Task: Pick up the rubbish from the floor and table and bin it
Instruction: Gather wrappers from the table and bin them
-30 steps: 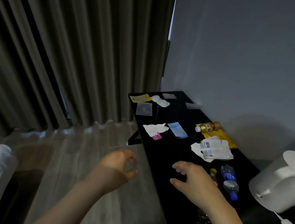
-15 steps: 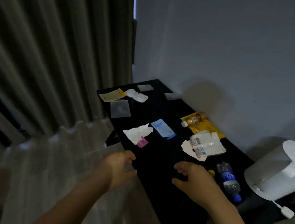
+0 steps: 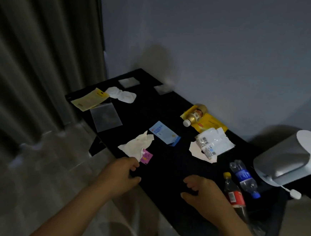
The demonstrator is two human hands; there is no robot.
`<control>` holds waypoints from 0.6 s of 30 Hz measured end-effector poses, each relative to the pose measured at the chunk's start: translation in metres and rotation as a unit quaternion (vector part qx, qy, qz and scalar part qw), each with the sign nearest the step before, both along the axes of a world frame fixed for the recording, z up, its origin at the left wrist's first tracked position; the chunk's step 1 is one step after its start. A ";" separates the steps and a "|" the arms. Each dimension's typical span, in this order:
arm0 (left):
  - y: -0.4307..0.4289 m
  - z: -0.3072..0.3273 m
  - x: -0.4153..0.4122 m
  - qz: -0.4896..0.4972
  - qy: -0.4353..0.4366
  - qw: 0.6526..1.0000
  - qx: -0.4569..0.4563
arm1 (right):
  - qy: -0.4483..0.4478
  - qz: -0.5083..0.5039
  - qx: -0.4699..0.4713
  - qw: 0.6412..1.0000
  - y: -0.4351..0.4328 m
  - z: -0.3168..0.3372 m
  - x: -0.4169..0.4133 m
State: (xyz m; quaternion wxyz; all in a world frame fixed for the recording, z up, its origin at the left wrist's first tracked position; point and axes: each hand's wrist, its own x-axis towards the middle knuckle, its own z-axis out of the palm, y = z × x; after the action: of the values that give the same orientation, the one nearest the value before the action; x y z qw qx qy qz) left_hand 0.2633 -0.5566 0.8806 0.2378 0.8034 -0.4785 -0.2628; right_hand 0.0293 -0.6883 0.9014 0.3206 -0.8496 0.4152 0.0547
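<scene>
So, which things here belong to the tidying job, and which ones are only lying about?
For the job: crumpled tissue, pink wrapper, blue packet, torn white packaging, yellow packet, small brown bottle, water bottle, cola bottle, yellow card, white wad, clear sleeve.
Not for the job: black table, curtain, white rounded object with a cord.

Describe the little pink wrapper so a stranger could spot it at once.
Start at the black table against the wall. Near its left edge, beyond the left hand, lies a crumpled white tissue. The pink wrapper sits at its near corner, the only pink item.
</scene>
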 end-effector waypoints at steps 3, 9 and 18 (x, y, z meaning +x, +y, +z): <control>-0.016 -0.012 0.016 -0.016 0.015 1.000 0.016 | 0.009 -0.015 0.004 1.000 -0.013 -0.007 0.010; -0.058 -0.027 0.051 -0.028 -0.008 0.998 0.054 | 0.016 -0.020 0.024 0.999 -0.061 -0.023 0.036; -0.127 -0.049 0.094 -0.013 -0.034 0.991 0.132 | 0.014 0.000 0.063 0.998 -0.139 -0.043 0.093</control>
State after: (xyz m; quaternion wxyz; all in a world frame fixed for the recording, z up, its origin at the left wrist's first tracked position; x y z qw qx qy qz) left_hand 0.3570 -0.6836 0.8320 0.1096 0.8302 -0.4576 -0.2989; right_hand 0.1224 -0.8273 0.8580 0.3677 -0.8268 0.4154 0.0925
